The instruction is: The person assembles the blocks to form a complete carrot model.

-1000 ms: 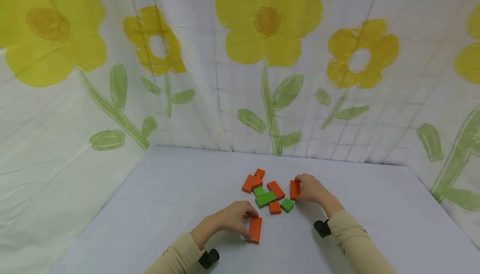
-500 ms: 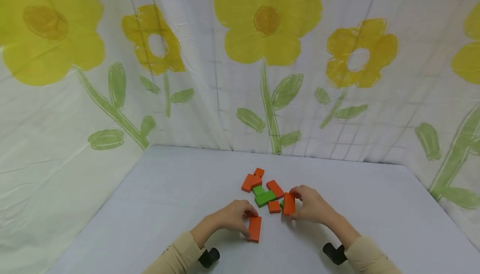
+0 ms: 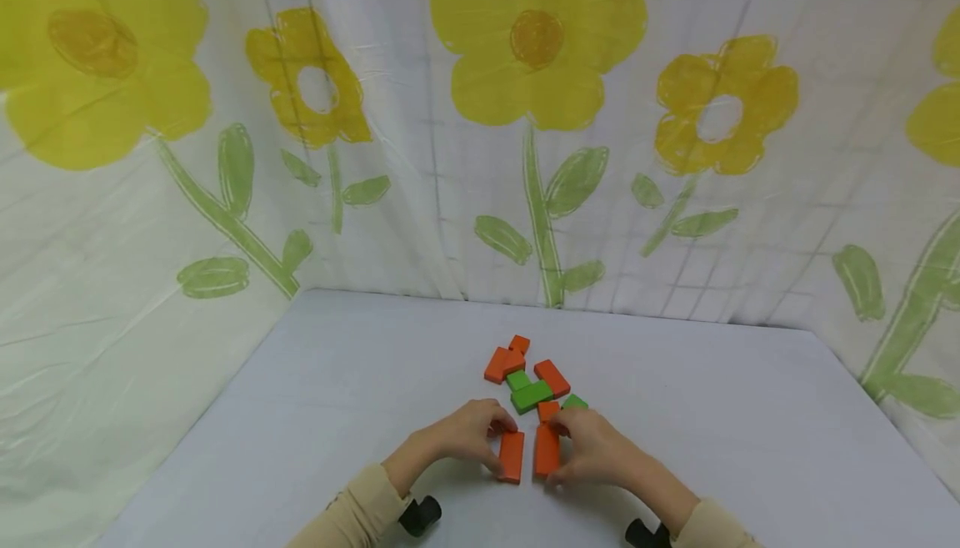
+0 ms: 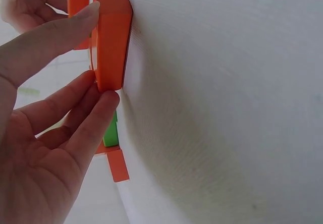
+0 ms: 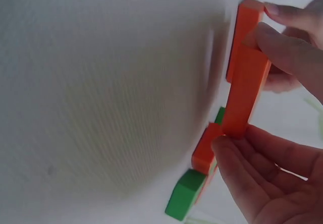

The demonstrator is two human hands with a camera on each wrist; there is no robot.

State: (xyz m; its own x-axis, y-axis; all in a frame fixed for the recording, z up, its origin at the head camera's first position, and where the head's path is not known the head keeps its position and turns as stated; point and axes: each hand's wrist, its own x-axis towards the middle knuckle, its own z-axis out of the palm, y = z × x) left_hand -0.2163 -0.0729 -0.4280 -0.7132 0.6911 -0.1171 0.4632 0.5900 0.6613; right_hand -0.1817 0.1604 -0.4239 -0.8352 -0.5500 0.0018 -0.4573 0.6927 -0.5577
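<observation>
Left of centre, my left hand (image 3: 468, 433) pinches an orange-red rectangular block (image 3: 512, 458) end to end, thumb at the near end and fingers at the far end. In the left wrist view this block (image 4: 112, 42) rests against the white surface. My right hand (image 3: 600, 450) grips a similar orange-red block (image 3: 547, 453) the same way, a narrow gap away from the first. The right wrist view shows the thumb on one end of its block (image 5: 246, 90) and fingertips at the other. Just beyond are a small orange block (image 3: 549, 411) and a partly hidden green block (image 3: 575, 402).
Farther back lie two green blocks, one of them long (image 3: 532, 396), an orange block (image 3: 552, 378) to their right, and several orange blocks grouped around a tilted one (image 3: 496, 365). They stand on a white table (image 3: 360, 364) backed by a flower-printed curtain (image 3: 405, 198).
My right hand has brought its orange-red block leftward and nearer, from the pile's right side to beside the left block. My left hand has stayed in place on its block.
</observation>
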